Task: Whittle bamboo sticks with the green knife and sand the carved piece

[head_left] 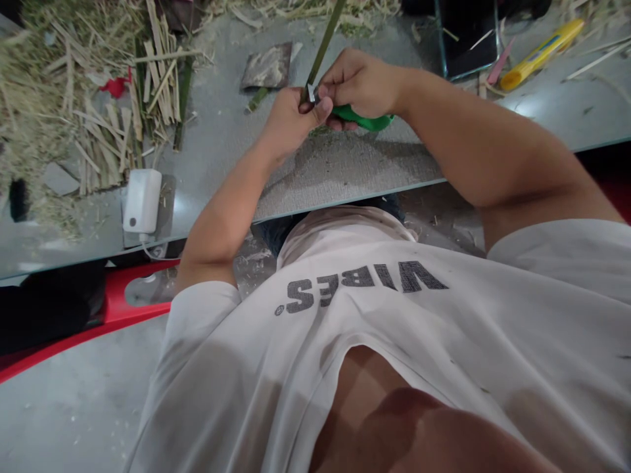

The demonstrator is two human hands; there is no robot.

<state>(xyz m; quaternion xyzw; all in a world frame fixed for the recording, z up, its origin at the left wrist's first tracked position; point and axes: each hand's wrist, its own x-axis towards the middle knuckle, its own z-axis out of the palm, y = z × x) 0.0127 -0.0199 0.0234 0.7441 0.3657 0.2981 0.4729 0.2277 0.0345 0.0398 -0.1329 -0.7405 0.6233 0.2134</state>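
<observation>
Near the table's front edge, my left hand (290, 121) is closed around the lower end of a narrow green bamboo strip (326, 41), which slants up and away. My right hand (365, 84), pressed close beside it, grips a knife with a green handle (369, 121). A short bright metal blade (311, 92) shows against the strip between the two hands; fingers hide the rest of the blade. Just beyond my left hand lie a worn, dusty rectangular piece (267, 66) and a short green bamboo piece (257, 99).
Cut bamboo sticks (160, 72) and heaped shavings (29, 125) cover the table's left side. A white plug-like box (142, 200) with a cable sits at the front edge. To the right lie a dark phone (467, 36) and a yellow cutter (542, 54). Below left is a red chair (116, 295).
</observation>
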